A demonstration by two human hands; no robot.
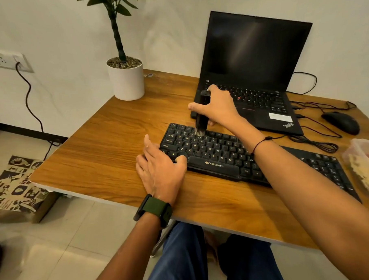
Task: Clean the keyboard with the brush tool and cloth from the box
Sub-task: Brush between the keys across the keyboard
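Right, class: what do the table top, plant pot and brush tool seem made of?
Table top: wood or wood-look laminate, visible grain, pale edge. Plant pot: matte white, likely ceramic or plastic. Brush tool: smooth black body, probably plastic, with pale bristles.

The bare table (107, 143) is widest at 9 o'clock of the keyboard (218, 153); there a hand could pass freely, up to the white plant pot (126, 79) at 11 o'clock. At 12 o'clock the open laptop (251, 84) stands just behind the keyboard, and its upright screen blocks that way. At 2 o'clock the mouse (341, 122) and loose black cables (314, 142) lie across the wood. At 3 o'clock a plastic box (366, 165) sits just beside the keyboard's end. The right forearm (308, 189) crosses over the keyboard's right half, and the left hand (159, 168) rests at its near-left corner. At 6 o'clock a strip of table stays free.
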